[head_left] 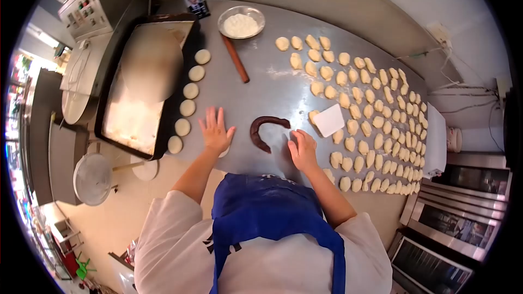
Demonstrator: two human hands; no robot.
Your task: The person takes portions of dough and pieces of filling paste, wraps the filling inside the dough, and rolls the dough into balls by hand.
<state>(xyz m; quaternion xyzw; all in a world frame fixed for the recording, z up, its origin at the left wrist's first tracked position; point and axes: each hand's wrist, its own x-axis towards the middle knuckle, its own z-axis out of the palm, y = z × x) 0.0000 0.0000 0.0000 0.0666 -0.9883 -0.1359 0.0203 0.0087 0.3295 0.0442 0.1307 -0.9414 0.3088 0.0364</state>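
Note:
My left hand point(217, 132) rests on the steel table with its fingers spread, and a pale piece of dough point(224, 152) shows partly from under its palm side. My right hand point(303, 149) is at the right end of a dark brown curved roll point(254, 129), its fingers bent and close together; whether anything is between them is too small to tell. A white rectangular scraper point(329, 120) lies beyond my right hand, over some dough pieces. To the left of my left hand runs a column of flat round dough discs point(187, 108).
Many dough pieces point(358, 95) cover the table's right side. A wooden rolling pin point(236, 60) lies near a metal bowl of flour point(241, 25). At the left is a large black-rimmed tray point(131, 125), partly blurred. A small picture card point(195, 2) stands at the back.

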